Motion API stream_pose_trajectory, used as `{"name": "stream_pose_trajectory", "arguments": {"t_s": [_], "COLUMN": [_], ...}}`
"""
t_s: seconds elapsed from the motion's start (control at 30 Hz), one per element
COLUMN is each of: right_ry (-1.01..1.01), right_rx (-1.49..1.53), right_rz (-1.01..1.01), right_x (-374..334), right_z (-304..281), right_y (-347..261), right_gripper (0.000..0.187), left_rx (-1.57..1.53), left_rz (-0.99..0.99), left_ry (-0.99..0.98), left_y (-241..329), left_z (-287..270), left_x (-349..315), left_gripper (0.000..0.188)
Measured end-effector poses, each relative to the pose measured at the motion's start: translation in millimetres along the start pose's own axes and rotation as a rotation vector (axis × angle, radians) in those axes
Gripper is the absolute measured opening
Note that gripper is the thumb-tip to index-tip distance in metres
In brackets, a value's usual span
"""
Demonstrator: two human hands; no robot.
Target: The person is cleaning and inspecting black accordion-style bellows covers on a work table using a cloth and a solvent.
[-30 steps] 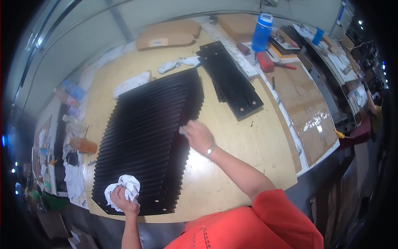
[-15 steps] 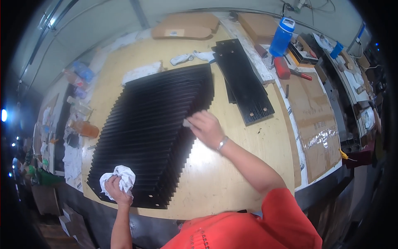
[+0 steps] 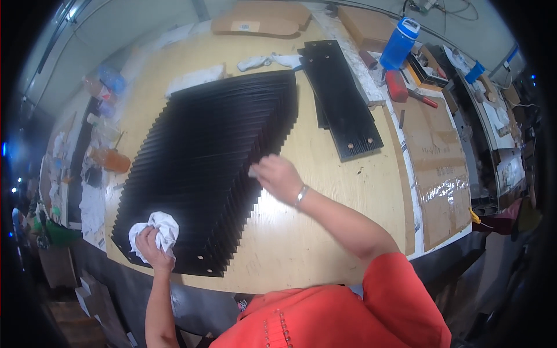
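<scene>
Workshop table point(image 3: 325, 232), light wood, is carrying a big black pleated bellows cover point(image 3: 203, 162) lying flat across its middle. Left hand point(image 3: 152, 246) is sitting at the cover's near left corner, fingers point(image 3: 145, 238) closed around a crumpled white rag point(image 3: 158, 229) and pressing it on the pleats. Right hand point(image 3: 278, 177) is resting on the cover's right stepped edge, fingers curled loosely, can't tell if they're pinching anything. Black flat plates point(image 3: 342, 98) are lying just right of the cover's far end. Blue bottle point(image 3: 400, 43) is standing beyond those plates.
</scene>
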State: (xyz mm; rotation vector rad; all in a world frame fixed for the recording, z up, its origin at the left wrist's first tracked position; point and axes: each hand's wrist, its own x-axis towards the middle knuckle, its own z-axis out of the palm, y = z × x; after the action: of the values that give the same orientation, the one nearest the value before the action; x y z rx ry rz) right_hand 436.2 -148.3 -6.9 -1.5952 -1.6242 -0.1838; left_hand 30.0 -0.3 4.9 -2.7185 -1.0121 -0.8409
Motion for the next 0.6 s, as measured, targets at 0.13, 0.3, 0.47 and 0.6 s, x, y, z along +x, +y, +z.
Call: {"name": "stream_pose_trajectory", "arguments": {"t_s": [0.13,0.3,0.47,0.6], "right_ry": [-0.174,0.093,-0.267,0.097], "right_rx": [-0.031,-0.024,-0.017,0.055], "right_rz": [-0.096,-0.15,-0.211,-0.079], "right_x": [-48,12,-34,2], "right_z": [8,-1,9,4], "right_y": [-4,-28,-36,-47], "right_gripper": [0.013,0.02,0.02,0.021], "left_rx": [0.006,0.003,-0.008,-0.017], "left_rz": [0.044,-0.003,0.039,-0.009], "left_ry": [0.033,-0.006,0.032,0.013], "left_y": [3,1,4,3], "left_z": [-1,0,0,-3], "left_x": [5,1,4,-1], "left_gripper": [0.044,0.06,0.045,0.053]}}
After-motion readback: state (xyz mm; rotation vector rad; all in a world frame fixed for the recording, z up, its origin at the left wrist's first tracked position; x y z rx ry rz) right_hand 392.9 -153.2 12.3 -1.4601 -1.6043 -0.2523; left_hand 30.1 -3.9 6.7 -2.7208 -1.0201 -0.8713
